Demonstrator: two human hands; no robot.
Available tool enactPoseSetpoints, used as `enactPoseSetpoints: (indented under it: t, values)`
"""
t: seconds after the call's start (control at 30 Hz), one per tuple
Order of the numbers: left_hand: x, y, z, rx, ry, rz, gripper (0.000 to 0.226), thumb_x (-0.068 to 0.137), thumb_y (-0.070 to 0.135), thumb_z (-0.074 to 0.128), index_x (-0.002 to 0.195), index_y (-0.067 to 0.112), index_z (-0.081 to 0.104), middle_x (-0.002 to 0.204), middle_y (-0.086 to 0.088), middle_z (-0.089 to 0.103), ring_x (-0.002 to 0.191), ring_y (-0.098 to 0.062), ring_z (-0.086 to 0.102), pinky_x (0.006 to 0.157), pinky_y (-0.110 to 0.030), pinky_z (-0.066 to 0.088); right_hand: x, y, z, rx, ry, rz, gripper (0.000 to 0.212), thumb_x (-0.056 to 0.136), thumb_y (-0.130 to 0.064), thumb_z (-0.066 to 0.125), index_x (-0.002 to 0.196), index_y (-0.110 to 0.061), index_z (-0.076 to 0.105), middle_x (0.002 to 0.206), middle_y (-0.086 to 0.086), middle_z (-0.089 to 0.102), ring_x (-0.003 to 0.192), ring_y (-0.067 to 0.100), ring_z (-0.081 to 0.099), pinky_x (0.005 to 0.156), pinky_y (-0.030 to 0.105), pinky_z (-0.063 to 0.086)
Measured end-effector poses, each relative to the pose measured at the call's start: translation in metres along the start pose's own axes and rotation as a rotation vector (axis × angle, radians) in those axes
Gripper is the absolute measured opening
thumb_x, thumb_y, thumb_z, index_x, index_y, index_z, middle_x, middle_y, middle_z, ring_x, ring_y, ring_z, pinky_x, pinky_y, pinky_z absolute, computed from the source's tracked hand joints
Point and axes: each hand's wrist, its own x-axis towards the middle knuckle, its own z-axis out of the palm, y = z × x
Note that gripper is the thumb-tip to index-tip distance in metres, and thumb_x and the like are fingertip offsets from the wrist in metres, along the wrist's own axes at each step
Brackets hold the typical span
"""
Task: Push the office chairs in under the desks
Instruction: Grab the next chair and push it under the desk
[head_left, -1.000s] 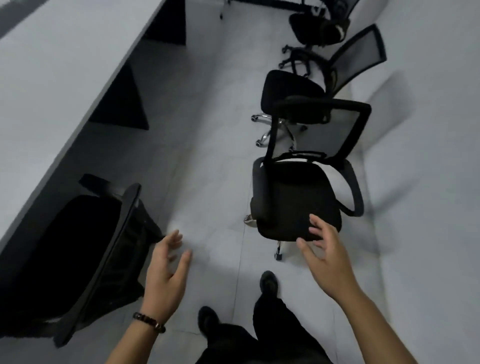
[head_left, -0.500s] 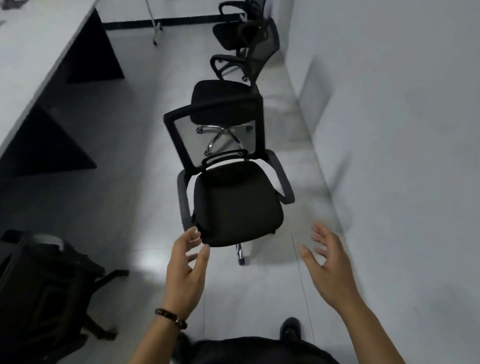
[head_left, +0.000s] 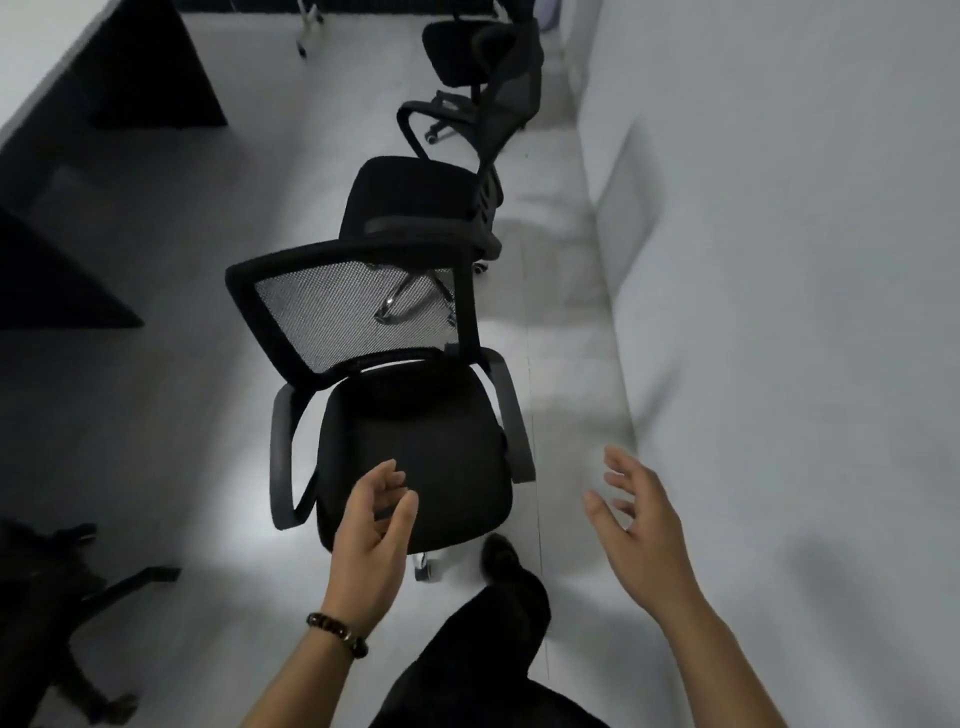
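A black office chair (head_left: 447, 447) with a mesh back and two armrests stands in the aisle right in front of me, its seat facing me. My left hand (head_left: 371, 545), with a bead bracelet on the wrist, hovers open over the seat's front edge. My right hand (head_left: 641, 525) is open in the air to the right of the chair, beside its armrest, touching nothing. A second black chair (head_left: 415, 202) stands just behind the first, and a third chair (head_left: 462, 47) stands farther back. The desk (head_left: 47, 57) runs along the left.
A white wall (head_left: 779, 260) closes the aisle on the right, close to the chairs. Dark desk panels (head_left: 150, 78) stand under the desk at the left. Part of another chair's base (head_left: 57, 597) shows at the bottom left. My dark trouser leg and shoe (head_left: 509, 566) are just below the seat.
The view has swung from the chair under the desk toward the chair in the aisle, which is closer now. Both hands have come forward, the left one over the seat's front edge.
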Motion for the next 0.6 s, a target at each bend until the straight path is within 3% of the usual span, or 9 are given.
enactPoseSetpoints:
  t: [0.1,0.23,0.4,0.6]
  values:
    - [0.059,0.005,0.029,-0.021,0.011,-0.079,0.042,0.095,0.022,0.056,0.135,0.021,0.046,0.124,0.006,0.056,0.106,0.008,0.055,0.087,-0.015,0.048,0.072,-0.009,-0.009,-0.101,-0.095,0.016,0.052,0.095,-0.031,0.063,0.143,-0.030,0.044,0.134,-0.011,0.050,0.118,0.002,0.051,0.099,0.024,0.046]
    - [0.133,0.044,0.043,-0.046,0.065,-0.044,0.045,0.094,0.023,0.058,0.137,0.019,0.045,0.125,0.006,0.054,0.106,0.009,0.054,0.080,-0.005,0.045,0.172,-0.060,-0.023,-0.147,-0.148,-0.088,0.048,0.096,-0.030,0.062,0.139,-0.040,0.043,0.133,-0.019,0.045,0.118,-0.009,0.047,0.102,0.028,0.045]
    - [0.213,0.082,0.035,-0.070,0.175,-0.008,0.045,0.093,0.021,0.059,0.136,0.015,0.046,0.127,0.003,0.054,0.108,0.003,0.056,0.083,-0.009,0.046,0.287,-0.136,-0.013,-0.169,-0.194,-0.202,0.046,0.096,-0.031,0.062,0.139,-0.033,0.045,0.133,-0.011,0.048,0.116,0.003,0.051,0.097,0.024,0.044]
    - [0.291,0.062,0.049,-0.090,0.345,-0.181,0.049,0.093,0.023,0.060,0.138,0.019,0.043,0.131,0.003,0.048,0.114,-0.005,0.054,0.086,-0.014,0.049,0.427,-0.190,0.068,-0.270,-0.518,-0.363,0.049,0.095,-0.034,0.062,0.141,-0.036,0.044,0.135,-0.011,0.049,0.116,-0.006,0.048,0.103,0.030,0.045]
